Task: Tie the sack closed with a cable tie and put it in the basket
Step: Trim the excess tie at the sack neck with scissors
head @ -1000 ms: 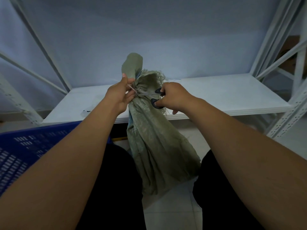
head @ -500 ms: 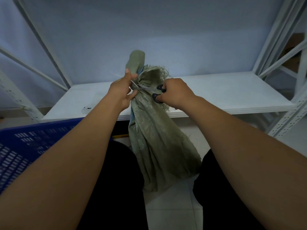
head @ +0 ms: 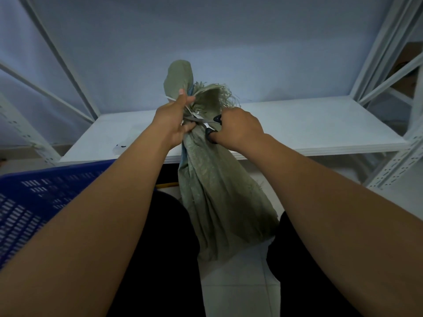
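Note:
A grey-green woven sack (head: 215,197) hangs between my knees, its neck bunched and its frayed top standing up. My left hand (head: 174,122) grips the neck and pinches the white cable tie (head: 170,98), whose tail sticks out to the upper left. My right hand (head: 238,126) holds black-handled scissors (head: 209,123), blades pointing left across the neck toward the tie. The blue plastic basket (head: 27,197) stands at my left, beside my left forearm.
A white shelf board (head: 309,124) of a metal rack runs behind the sack, with rack posts (head: 393,165) on both sides. A small dark scrap (head: 120,146) lies on the shelf at left. Pale floor tiles (head: 235,282) show between my legs.
Both hands and the sack's neck have risen slightly. The scissor blades have slid further left onto the neck by the tie, and the tie's tail now shows above my left thumb.

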Tool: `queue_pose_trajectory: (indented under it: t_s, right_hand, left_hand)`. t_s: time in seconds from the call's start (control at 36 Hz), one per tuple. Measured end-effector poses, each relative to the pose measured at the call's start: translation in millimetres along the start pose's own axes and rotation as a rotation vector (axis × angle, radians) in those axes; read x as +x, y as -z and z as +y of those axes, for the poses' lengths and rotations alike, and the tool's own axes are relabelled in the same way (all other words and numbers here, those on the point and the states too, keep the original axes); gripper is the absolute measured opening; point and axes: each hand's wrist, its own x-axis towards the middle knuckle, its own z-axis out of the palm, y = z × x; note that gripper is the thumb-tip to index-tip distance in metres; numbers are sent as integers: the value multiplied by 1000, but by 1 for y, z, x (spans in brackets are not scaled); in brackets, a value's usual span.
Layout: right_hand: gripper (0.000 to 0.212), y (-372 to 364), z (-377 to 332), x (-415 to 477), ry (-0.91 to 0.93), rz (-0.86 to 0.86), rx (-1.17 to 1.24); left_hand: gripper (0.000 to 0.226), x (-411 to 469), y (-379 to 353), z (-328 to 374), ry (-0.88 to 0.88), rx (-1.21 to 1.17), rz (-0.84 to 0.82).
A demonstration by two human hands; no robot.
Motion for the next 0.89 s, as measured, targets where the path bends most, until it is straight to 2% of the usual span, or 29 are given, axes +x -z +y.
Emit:
queue_pose_trajectory:
  t_s: [0.25, 0.44, 0.61, 0.78, 0.89]
  right_hand:
    - [43, 3, 2, 1, -9, 27, -59]
    - [49, 2, 5, 1, 4, 5, -131]
    - [43, 2, 1, 0, 45, -11, -243]
    - [41, 3, -4, 0, 91, -33, -314]
    - [37, 5, -4, 0, 100, -33, -321]
  left_hand:
    - [51, 9, 2, -2, -60, 409, 29]
    - [53, 10, -4, 0, -199, 553, 82]
    - [50, 27, 4, -6, -286, 638, 175]
    - [87, 27, 8, -9, -392, 674, 281]
    - [93, 30, 9, -11, -420, 687, 289]
